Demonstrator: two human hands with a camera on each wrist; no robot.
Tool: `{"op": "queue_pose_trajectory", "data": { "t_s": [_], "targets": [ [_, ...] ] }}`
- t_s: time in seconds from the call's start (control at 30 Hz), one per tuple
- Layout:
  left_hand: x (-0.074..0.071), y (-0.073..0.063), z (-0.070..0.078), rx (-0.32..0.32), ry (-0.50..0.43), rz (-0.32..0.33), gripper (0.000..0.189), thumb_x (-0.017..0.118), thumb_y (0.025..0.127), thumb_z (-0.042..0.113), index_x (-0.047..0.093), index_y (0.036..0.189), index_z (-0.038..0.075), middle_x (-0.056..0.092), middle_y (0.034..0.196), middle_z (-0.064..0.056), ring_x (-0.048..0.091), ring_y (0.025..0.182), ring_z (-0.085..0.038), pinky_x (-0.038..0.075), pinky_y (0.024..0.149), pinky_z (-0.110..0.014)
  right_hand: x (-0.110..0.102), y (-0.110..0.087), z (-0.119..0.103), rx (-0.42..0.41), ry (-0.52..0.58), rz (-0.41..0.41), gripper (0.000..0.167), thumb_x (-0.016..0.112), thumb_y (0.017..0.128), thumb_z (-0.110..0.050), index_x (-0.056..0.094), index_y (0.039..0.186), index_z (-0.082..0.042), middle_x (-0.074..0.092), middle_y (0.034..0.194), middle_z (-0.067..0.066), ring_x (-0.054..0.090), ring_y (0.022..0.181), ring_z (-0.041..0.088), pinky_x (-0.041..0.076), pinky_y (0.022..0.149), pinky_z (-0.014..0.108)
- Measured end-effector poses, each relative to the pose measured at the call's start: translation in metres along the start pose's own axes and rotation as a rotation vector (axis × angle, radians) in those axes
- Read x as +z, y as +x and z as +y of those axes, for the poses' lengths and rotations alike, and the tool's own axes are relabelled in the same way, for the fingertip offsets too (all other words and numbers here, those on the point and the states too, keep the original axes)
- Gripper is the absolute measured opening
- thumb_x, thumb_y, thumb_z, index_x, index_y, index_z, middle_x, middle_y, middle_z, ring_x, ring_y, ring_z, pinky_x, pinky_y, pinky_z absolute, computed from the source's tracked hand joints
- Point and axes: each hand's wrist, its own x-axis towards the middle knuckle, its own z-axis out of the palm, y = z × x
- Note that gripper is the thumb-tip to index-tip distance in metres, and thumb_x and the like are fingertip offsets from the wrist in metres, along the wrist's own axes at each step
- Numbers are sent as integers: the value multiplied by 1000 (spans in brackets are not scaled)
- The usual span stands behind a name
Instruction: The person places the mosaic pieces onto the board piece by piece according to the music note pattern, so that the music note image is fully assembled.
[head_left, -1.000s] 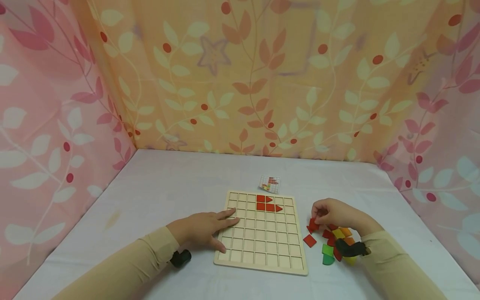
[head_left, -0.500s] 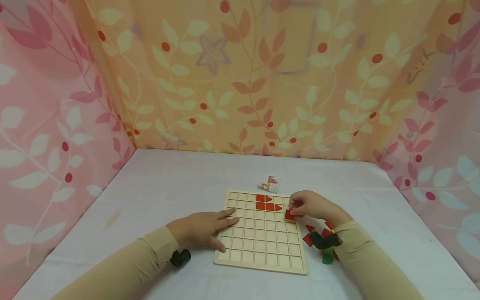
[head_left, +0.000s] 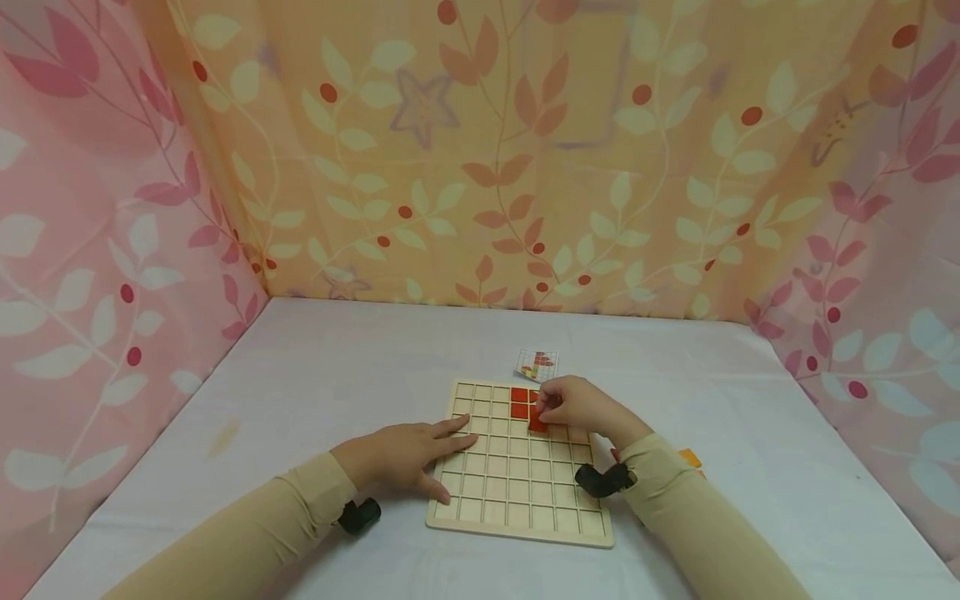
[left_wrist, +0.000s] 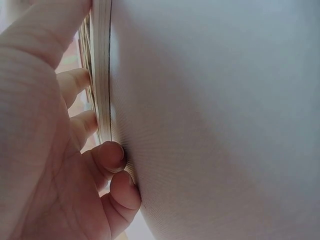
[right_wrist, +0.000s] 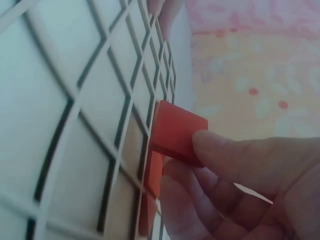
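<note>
Across white cloth (head_left: 322,358), one flat, square-gridded wooden board (head_left: 519,492). On its left edge, one left hand (head_left: 397,455), fingers spread; over its far half, one right hand (head_left: 579,407). Beyond, one printed card (head_left: 537,364). Pinched in the right fingertips (right_wrist: 176,200), one smooth red square tile (right_wrist: 176,129); nearby, two inset red squares (head_left: 519,411).

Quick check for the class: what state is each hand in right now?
Left hand: open, with fingers resting on the grid board.
Right hand: holding a red square piece, pinched.
</note>
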Motion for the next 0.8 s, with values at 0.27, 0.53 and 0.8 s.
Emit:
{"op": "queue_pose_trajectory", "data": {
  "t_s": [0.27,0.53,0.8],
  "targets": [
    [-1,0,0,-2,-11,-9,89,42,70,76,12,145,40,2,154,9,29,133,-23,32,102,-43,9,10,-12,-33,-52,2,11,70,79,-9,61,75,-13,56,69,-5,50,67,13,43,64,29],
    [-1,0,-1,12,-8,8,89,43,70,76,13,145,39,3,154,8,30,133,-23,32,101,-43,18,18,-20,-29,-65,-15,14,71,77,-5,61,71,-12,56,67,-4,51,63,12,44,59,28],
    [-3,-1,0,12,-8,9,89,43,70,76,14,145,38,4,154,8,30,133,-23,32,102,-43,19,16,-24,14,-77,-24,15,71,77,-4,62,67,-12,56,65,-3,50,61,13,43,56,28]
  ]
}}
